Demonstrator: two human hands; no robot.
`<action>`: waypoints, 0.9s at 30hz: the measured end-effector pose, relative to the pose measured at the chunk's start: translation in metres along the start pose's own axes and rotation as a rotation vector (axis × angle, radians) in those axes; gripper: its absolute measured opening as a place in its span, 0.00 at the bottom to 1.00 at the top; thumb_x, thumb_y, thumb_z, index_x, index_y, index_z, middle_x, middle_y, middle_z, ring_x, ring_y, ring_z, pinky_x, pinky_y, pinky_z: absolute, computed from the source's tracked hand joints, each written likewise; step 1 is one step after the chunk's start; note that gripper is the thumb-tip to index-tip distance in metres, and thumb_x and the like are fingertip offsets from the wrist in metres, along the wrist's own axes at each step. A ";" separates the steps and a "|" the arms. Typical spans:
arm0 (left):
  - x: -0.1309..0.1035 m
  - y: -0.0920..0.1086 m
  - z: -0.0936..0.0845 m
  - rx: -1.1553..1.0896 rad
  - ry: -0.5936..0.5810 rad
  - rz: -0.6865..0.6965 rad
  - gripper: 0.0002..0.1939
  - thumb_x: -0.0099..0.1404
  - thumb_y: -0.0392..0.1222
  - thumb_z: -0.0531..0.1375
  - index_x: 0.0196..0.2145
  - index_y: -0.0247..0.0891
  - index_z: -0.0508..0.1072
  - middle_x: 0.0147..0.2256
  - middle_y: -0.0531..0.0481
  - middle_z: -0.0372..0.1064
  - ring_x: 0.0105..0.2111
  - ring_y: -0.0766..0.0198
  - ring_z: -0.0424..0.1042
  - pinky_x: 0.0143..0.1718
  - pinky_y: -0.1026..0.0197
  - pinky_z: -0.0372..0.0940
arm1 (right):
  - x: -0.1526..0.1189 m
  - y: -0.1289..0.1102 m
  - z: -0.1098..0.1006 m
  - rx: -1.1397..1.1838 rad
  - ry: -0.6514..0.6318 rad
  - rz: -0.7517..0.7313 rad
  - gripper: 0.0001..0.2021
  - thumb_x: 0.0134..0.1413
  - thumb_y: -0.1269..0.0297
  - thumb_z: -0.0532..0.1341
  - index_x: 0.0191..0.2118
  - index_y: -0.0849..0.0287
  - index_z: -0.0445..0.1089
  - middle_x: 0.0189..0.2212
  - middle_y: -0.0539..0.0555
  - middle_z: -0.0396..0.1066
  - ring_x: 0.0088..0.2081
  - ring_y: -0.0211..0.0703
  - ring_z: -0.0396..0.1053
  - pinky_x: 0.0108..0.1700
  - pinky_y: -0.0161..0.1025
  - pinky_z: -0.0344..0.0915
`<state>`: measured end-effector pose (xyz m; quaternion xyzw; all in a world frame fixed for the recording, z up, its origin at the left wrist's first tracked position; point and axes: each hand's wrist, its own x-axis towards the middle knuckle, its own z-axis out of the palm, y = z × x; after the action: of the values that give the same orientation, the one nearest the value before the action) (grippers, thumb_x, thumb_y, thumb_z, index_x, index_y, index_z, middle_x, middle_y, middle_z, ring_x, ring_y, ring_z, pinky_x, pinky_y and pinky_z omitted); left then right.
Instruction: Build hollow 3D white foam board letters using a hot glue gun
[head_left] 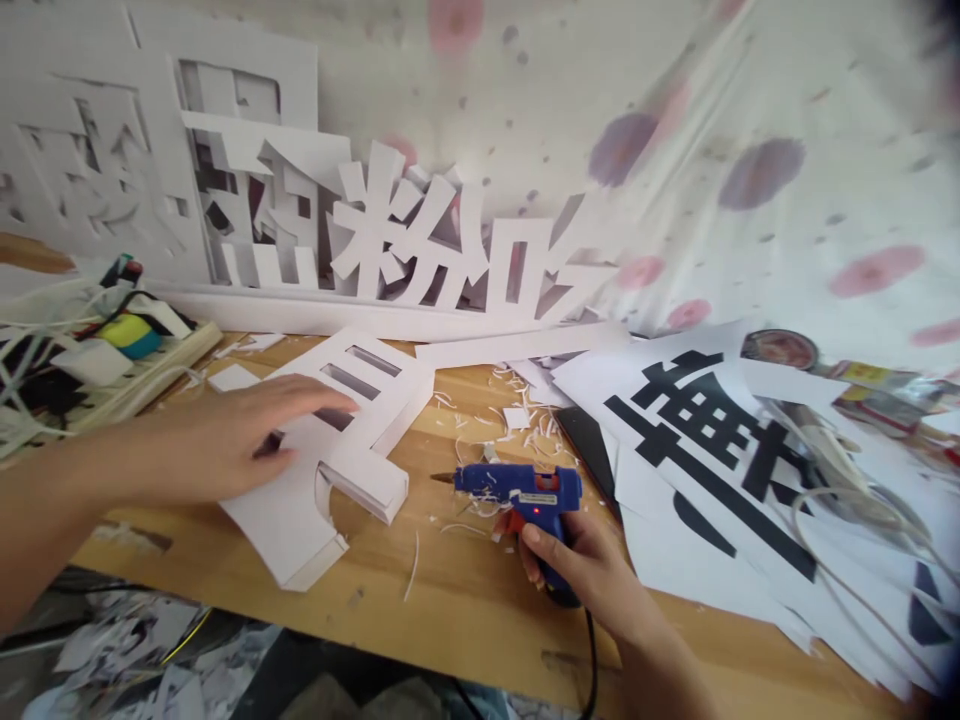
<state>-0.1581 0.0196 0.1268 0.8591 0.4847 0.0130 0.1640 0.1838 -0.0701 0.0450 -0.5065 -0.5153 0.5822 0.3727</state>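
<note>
On the wooden table lies a white foam-board character [375,425] with thick side walls and several rectangular slots. My left hand [240,435] reaches over its left part, thumb and fingers stretched apart and appearing to rest on its surface. A blue hot glue gun [495,481] with an orange trigger and a small red light is in my right hand [585,565], whose fingers wrap round the handle. Its nozzle points left toward the foam-board character, apart from it. White strings and scraps cling to the gun's body.
Standing white foam-board characters [390,235] line the back. Printed sheets [645,480] with black characters cover the right side, beside a dark flat object [589,450]. Foam shavings [536,420] litter the middle. Cables and a power strip [161,375] lie left; paper scraps [142,650] fill the floor area below.
</note>
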 end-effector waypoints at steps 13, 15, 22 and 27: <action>0.025 0.030 0.031 0.006 -0.085 0.146 0.23 0.57 0.38 0.59 0.51 0.49 0.69 0.50 0.52 0.70 0.52 0.55 0.66 0.54 0.55 0.57 | 0.001 0.017 0.020 -0.182 0.001 -0.037 0.24 0.51 0.43 0.58 0.46 0.56 0.67 0.26 0.48 0.61 0.24 0.35 0.56 0.24 0.32 0.59; 0.025 0.028 0.027 -0.014 -0.099 0.155 0.22 0.58 0.38 0.58 0.51 0.51 0.69 0.50 0.53 0.69 0.51 0.56 0.66 0.54 0.56 0.58 | 0.002 0.017 0.022 -0.188 -0.012 -0.050 0.23 0.52 0.43 0.58 0.46 0.56 0.67 0.26 0.48 0.59 0.24 0.35 0.54 0.24 0.32 0.59; 0.024 0.030 0.016 -0.089 -0.148 0.211 0.23 0.60 0.37 0.56 0.53 0.52 0.67 0.52 0.54 0.67 0.51 0.58 0.67 0.51 0.60 0.59 | 0.003 0.020 0.026 -0.188 -0.027 -0.083 0.22 0.53 0.43 0.57 0.43 0.57 0.69 0.25 0.48 0.58 0.25 0.35 0.55 0.25 0.32 0.59; 0.023 0.040 0.013 -0.092 -0.176 0.164 0.23 0.52 0.31 0.56 0.47 0.44 0.67 0.47 0.52 0.68 0.46 0.60 0.68 0.45 0.63 0.60 | 0.004 0.022 0.027 -0.193 -0.029 -0.086 0.23 0.53 0.42 0.56 0.42 0.58 0.68 0.27 0.49 0.60 0.25 0.35 0.56 0.26 0.32 0.61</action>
<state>-0.1101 0.0167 0.1230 0.8853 0.3954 -0.0269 0.2434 0.1586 -0.0770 0.0213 -0.5090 -0.5958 0.5203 0.3395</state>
